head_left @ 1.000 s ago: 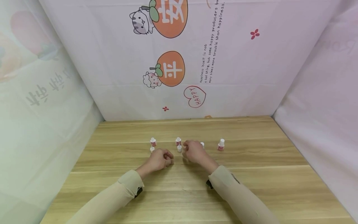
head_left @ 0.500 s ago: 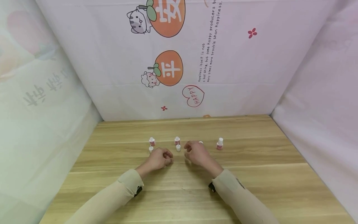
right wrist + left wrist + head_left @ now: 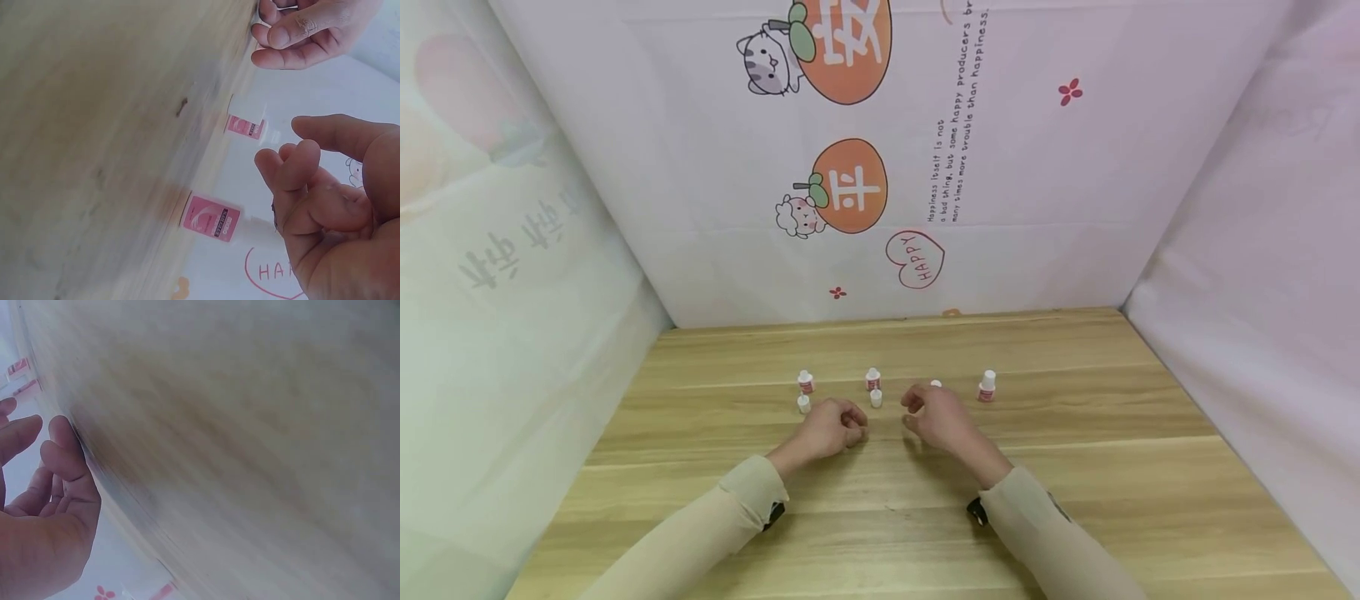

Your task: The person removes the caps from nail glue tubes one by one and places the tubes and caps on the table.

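Note:
My left hand [image 3: 827, 427] rests on the wooden table with loosely bent fingers and holds nothing. Just beyond it stands a small white cap [image 3: 803, 404], with a pink-labelled white bottle [image 3: 806, 382] behind. Between the hands are a second cap [image 3: 876, 399] and another bottle [image 3: 872, 380]. My right hand [image 3: 942, 417] hovers low, thumb and fingertips apart and empty; a white top [image 3: 936, 384] shows behind it, the rest hidden. A capped bottle [image 3: 987, 387] stands to its right. In the right wrist view a pink-labelled bottle [image 3: 212, 217] is near the right fingers.
The wooden table [image 3: 880, 533] meets a white printed cloth [image 3: 1000, 267] at its back edge. Cloth walls rise at the left [image 3: 550, 333] and right [image 3: 1240, 333].
My right hand has drawn back slightly to the right, away from the middle cap. The left hand has stayed almost in place, and the head view has shifted a little.

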`<state>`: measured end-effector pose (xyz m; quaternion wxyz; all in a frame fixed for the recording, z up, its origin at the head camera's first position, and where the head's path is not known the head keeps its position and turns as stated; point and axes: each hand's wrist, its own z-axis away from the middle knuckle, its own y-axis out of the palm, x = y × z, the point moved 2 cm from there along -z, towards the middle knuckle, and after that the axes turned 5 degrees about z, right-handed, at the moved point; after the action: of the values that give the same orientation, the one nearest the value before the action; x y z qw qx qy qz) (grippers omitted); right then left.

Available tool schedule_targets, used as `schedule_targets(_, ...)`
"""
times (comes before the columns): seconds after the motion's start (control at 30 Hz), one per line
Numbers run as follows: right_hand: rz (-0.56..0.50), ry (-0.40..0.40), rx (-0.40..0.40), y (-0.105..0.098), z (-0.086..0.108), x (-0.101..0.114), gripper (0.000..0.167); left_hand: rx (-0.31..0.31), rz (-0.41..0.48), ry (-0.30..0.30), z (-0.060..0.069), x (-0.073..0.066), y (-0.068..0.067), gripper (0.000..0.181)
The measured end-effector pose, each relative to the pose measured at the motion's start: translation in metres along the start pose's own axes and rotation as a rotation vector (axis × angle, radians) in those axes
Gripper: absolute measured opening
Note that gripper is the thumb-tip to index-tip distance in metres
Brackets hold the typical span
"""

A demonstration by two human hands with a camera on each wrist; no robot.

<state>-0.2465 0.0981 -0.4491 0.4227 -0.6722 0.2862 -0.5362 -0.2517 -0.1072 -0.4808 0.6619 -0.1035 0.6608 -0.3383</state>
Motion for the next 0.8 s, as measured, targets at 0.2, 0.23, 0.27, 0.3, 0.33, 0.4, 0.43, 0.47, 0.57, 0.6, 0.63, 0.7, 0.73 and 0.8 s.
schedule_targets(0.2, -0.021, 0.021, -0.016, -0.004, 0.004, -0.007, 0.016, -0.002, 0.008, 0.017, -0.001, -0.001, 0.003, 0.011)
schedule_targets(0.23, -0.026, 0.022, -0.022, -0.005, 0.005, -0.009, 0.015, -0.003, 0.011, 0.022, -0.001, -0.001, 0.003, 0.011)
schedule_targets(0.27, -0.036, 0.022, -0.028, -0.005, 0.005, -0.01, 0.015, -0.005, 0.013, 0.028, -0.001, -0.001, 0.004, 0.011)
schedule_targets(0.3, -0.039, 0.021, -0.035, -0.006, 0.005, -0.012, 0.015, -0.007, 0.011, 0.033, -0.002, -0.001, 0.005, 0.011)
schedule_targets(0.33, -0.044, 0.019, -0.041, -0.007, 0.005, -0.013, 0.014, -0.008, 0.007, 0.041, -0.002, -0.001, 0.005, 0.011)
schedule_targets(0.4, -0.053, 0.014, -0.058, -0.009, 0.005, -0.017, 0.014, -0.009, -0.009, 0.051, -0.003, -0.001, 0.007, 0.012)
schedule_targets(0.43, -0.06, 0.014, -0.066, -0.011, 0.005, -0.018, 0.015, -0.01, -0.015, 0.051, -0.004, -0.001, 0.007, 0.012)
schedule_targets(0.47, -0.062, 0.016, -0.075, -0.012, 0.005, -0.02, 0.015, -0.012, -0.022, 0.051, -0.004, -0.001, 0.008, 0.012)
schedule_targets(0.57, -0.066, 0.031, -0.105, -0.018, 0.006, -0.025, 0.017, -0.01, -0.033, 0.05, -0.005, -0.002, 0.009, 0.012)
schedule_targets(0.6, -0.075, 0.041, -0.111, -0.02, 0.006, -0.026, 0.019, -0.01, -0.031, 0.046, -0.005, -0.002, 0.009, 0.011)
schedule_targets(0.63, -0.077, 0.05, -0.115, -0.022, 0.006, -0.027, 0.02, -0.01, -0.028, 0.047, -0.006, -0.002, 0.009, 0.011)
schedule_targets(0.7, -0.082, 0.062, -0.127, -0.026, 0.006, -0.029, 0.022, -0.01, -0.022, 0.048, -0.006, -0.003, 0.009, 0.012)
schedule_targets(0.73, -0.087, 0.068, -0.13, -0.027, 0.006, -0.031, 0.024, -0.011, -0.017, 0.048, -0.005, -0.003, 0.009, 0.012)
schedule_targets(0.8, -0.091, 0.077, -0.131, -0.029, 0.005, -0.034, 0.026, -0.012, -0.018, 0.051, -0.005, -0.003, 0.01, 0.012)
